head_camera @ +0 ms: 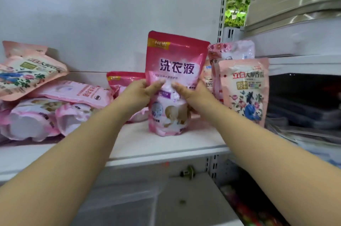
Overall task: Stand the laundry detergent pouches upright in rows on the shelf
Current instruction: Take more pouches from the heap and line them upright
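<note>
**Head view: pink pouch held upright on shelf, both hands gripping**

Head view. A deep-pink detergent pouch (pixel 175 81) stands upright on the white shelf (pixel 166 144), its base resting on the shelf surface near the middle. The left hand (pixel 137 94) grips the pouch's left edge, thumb across the front, fingers curled behind. The right hand (pixel 191 94) grips the right edge in the same way, thumb on the front face.

Just right of it, a pale-pink floral pouch (pixel 244 91) stands upright at the front, with at least two more upright pouches (pixel 230 50) behind it.

Behind the held pouch, to its left, another deep-pink pouch (pixel 125 79) is partly hidden; whether it stands or leans cannot be told.

At the shelf's left end, a heap of pouches (pixel 42 100) lies flat and tilted, stacked on one another, well apart from the upright group.
</note>
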